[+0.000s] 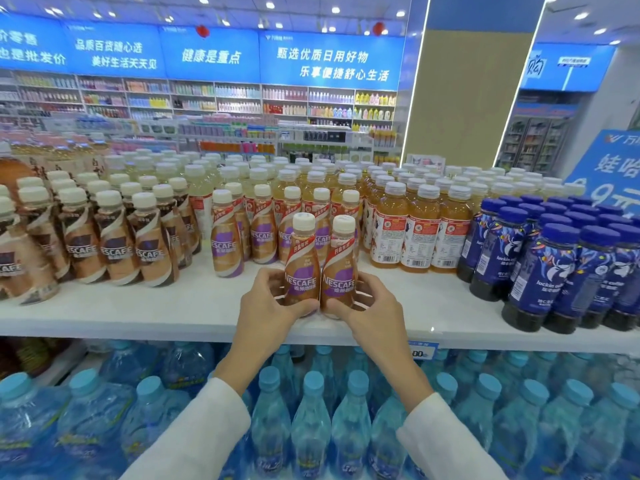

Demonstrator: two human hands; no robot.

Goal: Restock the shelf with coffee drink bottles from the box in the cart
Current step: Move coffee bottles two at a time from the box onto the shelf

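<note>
- Both hands are closed round bottles: the left hand (273, 299) is curled about the lower body of one coffee drink bottle (302, 265), and the right hand (367, 303) about a second coffee drink bottle (341, 268).
- The pair is held upright, long axes vertical, caps up, sides touching, labels turned toward the camera.
- Both are placed at the front edge of the white shelf (138, 313). Whether the bases rest on it cannot be told, since they are hidden by fingers.
- Straight behind the pair, farther from the person, the matching purple-label row (227, 237) is stood, with a bare strip of shelf left between. The coming move is judged to be a push directly away from the body into that strip.
- Neither hand is set nearer: each is laid on the outer flank of its own bottle, thumb low in front, forearms converging from below.
- Brown-label bottles (117, 237) are ranged to the left and orange drink bottles (419, 230) to the right, so the lane is bounded on both sides.
- No box or cart is in view.
</note>
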